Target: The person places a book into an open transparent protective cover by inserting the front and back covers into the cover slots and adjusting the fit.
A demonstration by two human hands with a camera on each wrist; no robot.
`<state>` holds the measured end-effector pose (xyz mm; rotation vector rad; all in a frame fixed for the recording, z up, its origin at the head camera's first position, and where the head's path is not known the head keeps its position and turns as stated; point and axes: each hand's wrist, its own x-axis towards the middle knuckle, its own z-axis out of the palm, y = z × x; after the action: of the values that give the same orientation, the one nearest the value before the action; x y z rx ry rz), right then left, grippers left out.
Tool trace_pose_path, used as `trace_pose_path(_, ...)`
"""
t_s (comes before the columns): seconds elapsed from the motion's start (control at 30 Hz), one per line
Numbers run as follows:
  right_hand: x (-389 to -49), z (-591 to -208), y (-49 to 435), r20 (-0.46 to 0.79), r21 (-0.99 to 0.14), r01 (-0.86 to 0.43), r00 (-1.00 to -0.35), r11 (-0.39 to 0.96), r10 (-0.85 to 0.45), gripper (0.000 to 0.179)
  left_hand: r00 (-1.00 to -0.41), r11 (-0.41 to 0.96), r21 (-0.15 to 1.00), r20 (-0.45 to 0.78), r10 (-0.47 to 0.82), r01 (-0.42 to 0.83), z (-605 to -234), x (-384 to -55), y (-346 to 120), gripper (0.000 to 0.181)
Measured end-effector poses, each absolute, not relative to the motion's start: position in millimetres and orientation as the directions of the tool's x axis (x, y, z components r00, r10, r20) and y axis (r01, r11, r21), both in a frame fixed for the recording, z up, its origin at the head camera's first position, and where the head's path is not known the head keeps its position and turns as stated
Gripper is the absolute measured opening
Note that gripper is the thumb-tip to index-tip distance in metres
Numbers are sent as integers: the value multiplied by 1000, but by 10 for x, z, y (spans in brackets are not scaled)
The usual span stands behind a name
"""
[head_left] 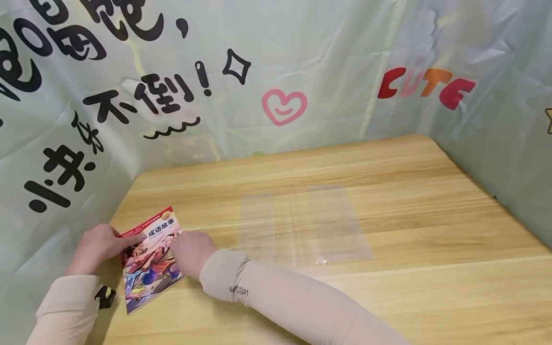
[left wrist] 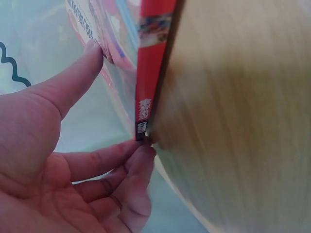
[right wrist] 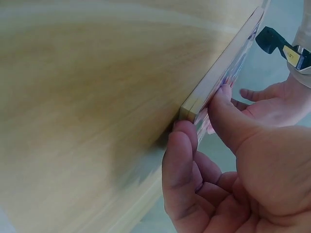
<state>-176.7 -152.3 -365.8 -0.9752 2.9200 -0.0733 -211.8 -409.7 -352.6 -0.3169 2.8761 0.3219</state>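
Red-spined book [head_left: 148,275], both hands [head_left: 94,244] [head_left: 191,251] gripping — wooden table [head_left: 431,215] beneath

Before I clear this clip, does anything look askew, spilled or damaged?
Nothing stands out. The book is slanted near the left edge of the table, but the left hand and right hand hold it, so that seems ordinary. The clear plastic lies spread nearby; no spill shows.

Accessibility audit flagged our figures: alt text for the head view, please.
A person's left hand and right hand grip a colourful illustrated book at the left side of a wooden table. A clear plastic sheet lies near the middle, with a pale printed backdrop behind.
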Motion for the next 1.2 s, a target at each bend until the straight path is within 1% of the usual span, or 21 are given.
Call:
trace_pose_path(0.17,-1757,-3661,-1528,-38,-46,-594,-803,803,-595,31,-945,940,227,-265,-191,-254,-3551,-2098,-4137,65)
trace_pose_path(0.33,-1748,-3654,-1528,-41,-42,-585,-809,810,-586,29,-945,917,298,-267,-187,-265,-3486,-2087,-4185,57)
trace_pose_path(0.43,-1745,-3650,-1519,-43,-41,-587,-807,809,-588,29,-947,908,318,-256,-195,-273,-3445,-2084,-4198,56)
trace_pose_path(0.53,-1744,-3652,-1506,-37,-42,-589,-806,807,-591,30,-949,896,343,-236,-209,-283,-3440,-2073,-4197,59)
trace_pose_path(0.7,-1738,-3655,-1490,-30,-48,-589,-807,807,-590,30,-954,883,378,-212,-211,-279,-3428,-2063,-4219,79)
trace_pose_path(0.77,-1734,-3658,-1486,-28,-49,-590,-806,806,-591,30,-955,884,377,-208,-209,-276,-3413,-2064,-4239,82)
trace_pose_path(0.87,-1733,-3667,-1482,-23,-52,-594,-803,803,-595,31,-956,877,395,-210,-203,-273,-3391,-2074,-4269,75)
trace_pose_path(0.93,-1733,-3674,-1478,-19,-56,-596,-802,801,-598,31,-954,861,425,-219,-204,-281,-3378,-2075,-4279,66)
trace_pose_path(1.03,-1729,-3676,-1478,-13,-56,-595,-802,802,-597,30,-951,826,484,-244,-190,-289,-3365,-2069,-4282,57)
trace_pose_path(1.2,-1714,-3677,-1483,-5,-43,-586,-810,809,-587,25,-945,772,560,-285,-160,-299,-3352,-2059,-4286,59)
